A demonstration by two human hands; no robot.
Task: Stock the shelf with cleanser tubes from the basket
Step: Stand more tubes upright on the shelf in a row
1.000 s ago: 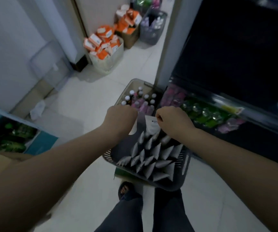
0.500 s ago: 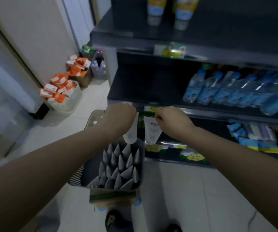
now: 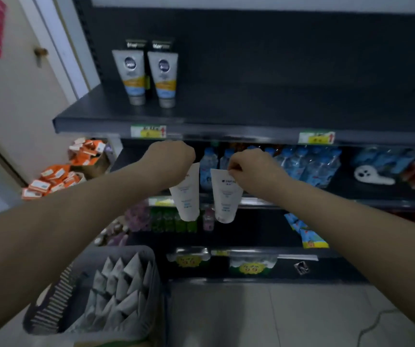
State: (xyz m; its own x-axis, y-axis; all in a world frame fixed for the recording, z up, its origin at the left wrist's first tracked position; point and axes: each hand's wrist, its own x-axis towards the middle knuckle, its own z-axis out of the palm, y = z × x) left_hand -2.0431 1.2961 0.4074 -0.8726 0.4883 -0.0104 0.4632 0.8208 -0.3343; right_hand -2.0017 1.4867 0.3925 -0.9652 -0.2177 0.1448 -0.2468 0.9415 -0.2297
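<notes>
Left hand (image 3: 170,156) and right hand (image 3: 254,169) each hold a white cleanser tube by its flat end, left tube (image 3: 187,196) and right tube (image 3: 226,196) hanging cap-down just below the top shelf (image 3: 226,113). This looks like the carry step; next, both must clear the shelf lip and stand on their caps beside the yellow-banded tubes (image 3: 132,73) above the left hand. Below the left forearm, the grey basket (image 3: 49,309) holds many more tubes (image 3: 121,284), packed upright.

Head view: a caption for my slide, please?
Left hand and right hand each hold one white plastic cleanser tube before the dark shelf.
</notes>
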